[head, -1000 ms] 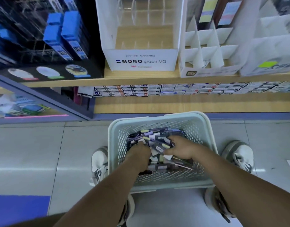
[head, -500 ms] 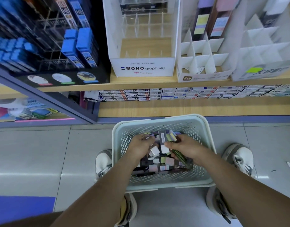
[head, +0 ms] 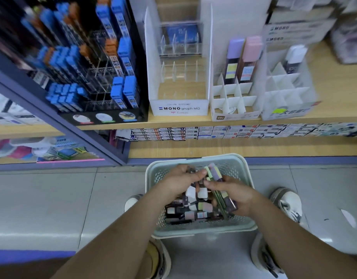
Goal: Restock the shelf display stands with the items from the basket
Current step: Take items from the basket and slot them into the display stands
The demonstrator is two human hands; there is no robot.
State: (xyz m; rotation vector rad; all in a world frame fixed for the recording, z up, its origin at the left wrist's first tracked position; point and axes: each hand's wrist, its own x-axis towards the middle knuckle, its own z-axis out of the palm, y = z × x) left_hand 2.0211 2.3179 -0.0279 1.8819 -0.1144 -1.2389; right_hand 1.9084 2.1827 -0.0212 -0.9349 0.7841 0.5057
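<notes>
Restocking is only just getting going. The right hand (head: 232, 196) is gripping a bundle of long packets (head: 214, 178) just above the basket (head: 193, 232), and the left hand (head: 179, 177), close beside it, is pinching the bundle's far end. More packets are lying beneath both hands. Beyond the hands, the display stands (head: 178, 108) on the shelf (head: 173, 120) are showing mostly empty compartments.

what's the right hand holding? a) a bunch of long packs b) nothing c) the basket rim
a: the right hand grips a bunch of packs over the basket.
</notes>
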